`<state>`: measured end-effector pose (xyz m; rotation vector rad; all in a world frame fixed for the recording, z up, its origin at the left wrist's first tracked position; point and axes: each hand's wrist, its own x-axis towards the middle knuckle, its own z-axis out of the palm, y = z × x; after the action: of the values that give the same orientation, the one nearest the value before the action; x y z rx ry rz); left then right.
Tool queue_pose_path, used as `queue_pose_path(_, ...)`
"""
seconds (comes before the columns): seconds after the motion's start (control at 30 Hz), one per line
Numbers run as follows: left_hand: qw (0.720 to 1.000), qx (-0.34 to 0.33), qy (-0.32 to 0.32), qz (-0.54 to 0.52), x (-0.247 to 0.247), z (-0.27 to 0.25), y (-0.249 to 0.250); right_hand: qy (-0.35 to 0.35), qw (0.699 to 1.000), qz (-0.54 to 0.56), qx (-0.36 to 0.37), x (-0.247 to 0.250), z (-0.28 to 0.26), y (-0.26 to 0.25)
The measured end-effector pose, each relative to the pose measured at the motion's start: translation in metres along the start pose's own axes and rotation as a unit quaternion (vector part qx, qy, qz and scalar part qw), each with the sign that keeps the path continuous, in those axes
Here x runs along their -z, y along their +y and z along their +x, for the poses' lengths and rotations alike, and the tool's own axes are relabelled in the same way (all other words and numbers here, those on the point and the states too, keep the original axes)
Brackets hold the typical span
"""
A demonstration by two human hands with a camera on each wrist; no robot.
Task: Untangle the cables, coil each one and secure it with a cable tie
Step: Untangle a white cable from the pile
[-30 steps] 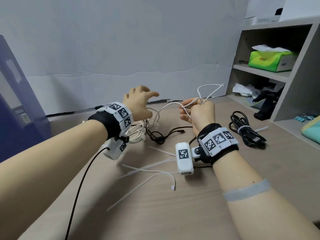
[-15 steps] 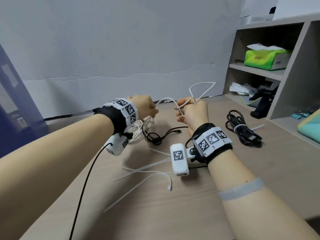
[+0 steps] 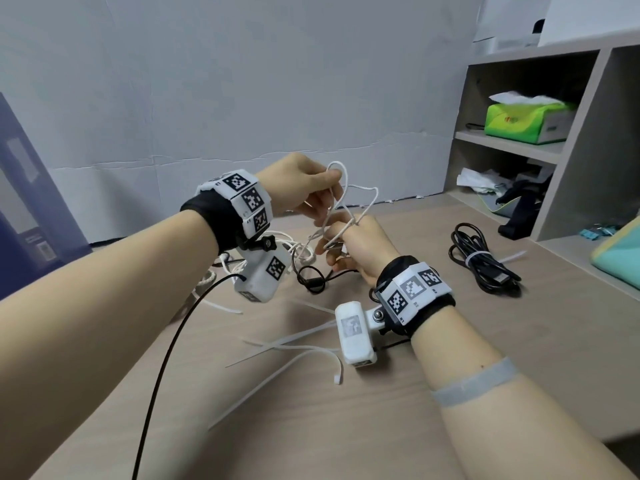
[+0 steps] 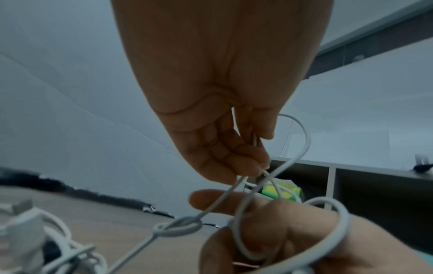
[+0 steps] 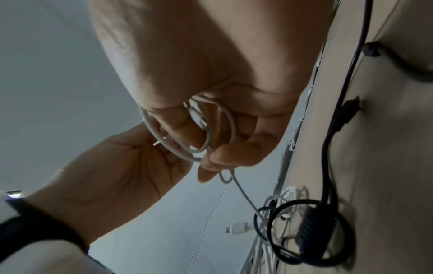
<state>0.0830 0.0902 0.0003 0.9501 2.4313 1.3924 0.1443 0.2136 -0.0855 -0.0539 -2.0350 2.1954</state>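
Loops of thin white cable sit inside the curled fingers of the right hand; the left hand pinches a strand above it.

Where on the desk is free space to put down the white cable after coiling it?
Bare desk lies right of the right hand, in front of the tied black cable. Crowded: the loose cable ties between the forearms, and the tangled pile under the left hand.

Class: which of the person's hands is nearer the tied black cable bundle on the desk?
Right. The right hand is just beside the black cable bundle; the left hand sits farther away, beyond it.
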Motion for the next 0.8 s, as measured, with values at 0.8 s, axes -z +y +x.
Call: queue_pose_path(0.8, 0.983, 0.102, 0.116, 0.104, 0.018, -0.021, -0.067, 0.087, 0.986, -0.072, -0.126, 0.015, 0.011, 0.012)
